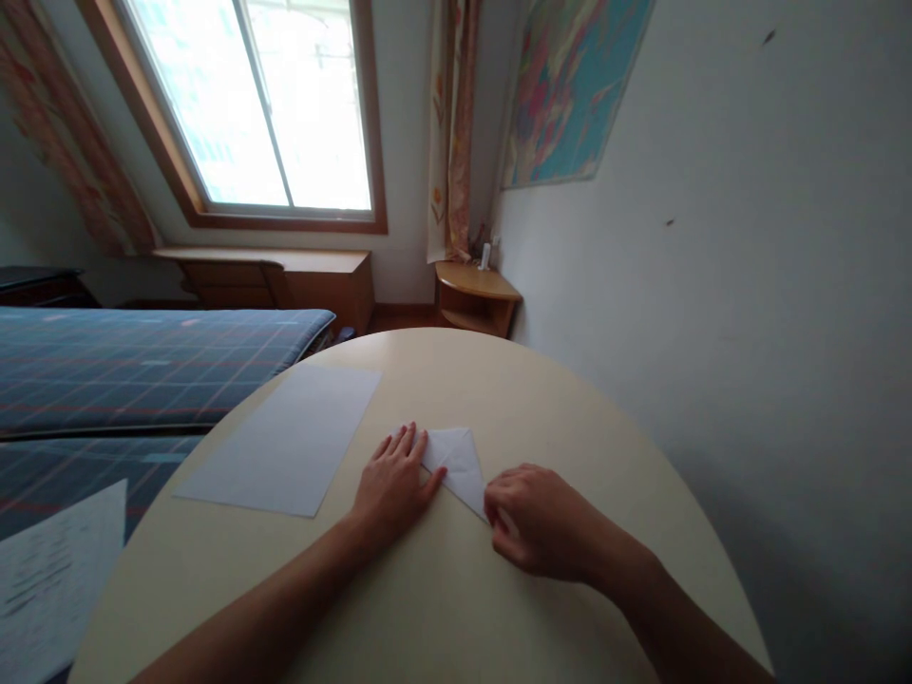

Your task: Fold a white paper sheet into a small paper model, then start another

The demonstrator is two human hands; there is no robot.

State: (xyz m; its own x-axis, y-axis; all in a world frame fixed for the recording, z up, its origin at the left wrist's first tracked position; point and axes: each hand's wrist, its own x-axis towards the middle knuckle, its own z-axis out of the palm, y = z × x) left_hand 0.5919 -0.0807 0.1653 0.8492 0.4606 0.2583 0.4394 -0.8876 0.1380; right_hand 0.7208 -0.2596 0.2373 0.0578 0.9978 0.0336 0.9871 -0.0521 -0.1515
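A flat, spread left hand (395, 475) is resting on folded paper (457, 456) between the two, a balled right hand (534, 518) touching its corner.

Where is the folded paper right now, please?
In the head view, the folded paper lies on the table just below the picture's centre, its left side under the left hand, its right corner at the right hand.

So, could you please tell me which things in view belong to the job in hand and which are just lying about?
In use:
folded paper, under the left hand, with the right hand curled at one corner
round table, beneath it

Apparently just lying about:
flat white sheet, untouched
marked sheet, far left
plaid mattress
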